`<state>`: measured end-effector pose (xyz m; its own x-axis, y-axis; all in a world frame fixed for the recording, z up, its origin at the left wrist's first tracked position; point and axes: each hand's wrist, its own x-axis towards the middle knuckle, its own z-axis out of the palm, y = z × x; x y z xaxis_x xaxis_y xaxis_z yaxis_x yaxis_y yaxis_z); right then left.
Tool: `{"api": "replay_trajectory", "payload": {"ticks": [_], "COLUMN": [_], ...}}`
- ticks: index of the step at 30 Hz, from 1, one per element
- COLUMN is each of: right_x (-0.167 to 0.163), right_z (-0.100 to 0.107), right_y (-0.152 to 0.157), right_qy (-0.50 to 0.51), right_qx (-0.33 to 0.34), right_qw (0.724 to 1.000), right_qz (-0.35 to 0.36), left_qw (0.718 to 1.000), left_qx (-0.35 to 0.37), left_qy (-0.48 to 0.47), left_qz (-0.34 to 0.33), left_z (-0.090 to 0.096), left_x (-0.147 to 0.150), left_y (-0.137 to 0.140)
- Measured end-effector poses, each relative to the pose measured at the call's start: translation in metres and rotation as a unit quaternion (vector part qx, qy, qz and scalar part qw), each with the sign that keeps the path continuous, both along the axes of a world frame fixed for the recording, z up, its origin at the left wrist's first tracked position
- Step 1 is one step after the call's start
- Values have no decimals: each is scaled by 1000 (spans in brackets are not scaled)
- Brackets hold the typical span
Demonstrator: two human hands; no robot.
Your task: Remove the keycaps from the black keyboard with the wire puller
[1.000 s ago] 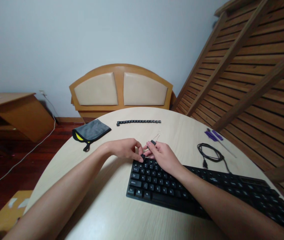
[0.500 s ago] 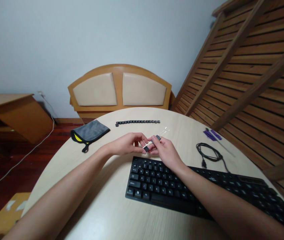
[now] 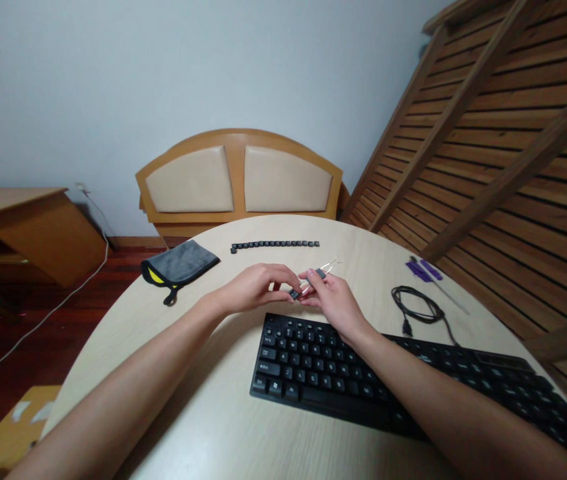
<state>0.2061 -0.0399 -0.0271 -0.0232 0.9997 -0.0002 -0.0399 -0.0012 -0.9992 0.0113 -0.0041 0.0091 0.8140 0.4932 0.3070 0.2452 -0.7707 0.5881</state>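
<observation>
Slanting, the wire puller (image 3: 320, 273) points far-right from a keycap (image 3: 294, 293).

The keyboard (image 3: 343, 367) is of plastic with a low satin finish; the row of loose keycaps (image 3: 276, 243) appears to be of similar plastic. The keycap puller (image 3: 320, 274) combines a plastic handle with thin, shiny metal wires. The cloth (image 3: 186, 260) shows a matt, soft-napped fabric. The tabletop (image 3: 203, 427) is smooth, wood-grained and faintly lustrous. The headboard (image 3: 239, 173) pairs smooth wood with leather-like panels; the slatted panel (image 3: 463, 167) is of grained wood.
</observation>
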Motion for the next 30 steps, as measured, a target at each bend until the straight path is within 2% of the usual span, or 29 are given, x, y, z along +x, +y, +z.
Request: {"api": "replay_trajectory", "payload": {"ticks": [4,9,14,18,21,24,27,30], "right_x": [0,0,-1,-3,-5,-7,-9,-10], "right_z": [2,1,1,4,9,12,11,9], "right_y": [-1,-1,-1,-2,-3,-6,-8,-9], "right_qy": [18,26,34,54,59,53,44,33], "right_qx": [-13,-20,-33,-50,-66,-75,-76,-74], "right_qw": [1000,999,999,997,996,996,996,997], "right_qz": [-1,-14,-19,-27,-31,-22,-5,8], "left_qw": [999,999,999,994,986,977,958,930], "left_qx": [22,0,7,-17,-32,-14,58,149], "left_qy": [-29,-44,-53,-109,-147,-154,-142,-76], "left_qz": [-5,-5,-5,12,68,146,242,327], "left_z": [-2,-3,-5,-5,-2,-2,-10,-25], "left_x": [1,4,7,8,8,7,0,-14], "left_y": [0,-1,-3,-5,-4,0,10,24]}}
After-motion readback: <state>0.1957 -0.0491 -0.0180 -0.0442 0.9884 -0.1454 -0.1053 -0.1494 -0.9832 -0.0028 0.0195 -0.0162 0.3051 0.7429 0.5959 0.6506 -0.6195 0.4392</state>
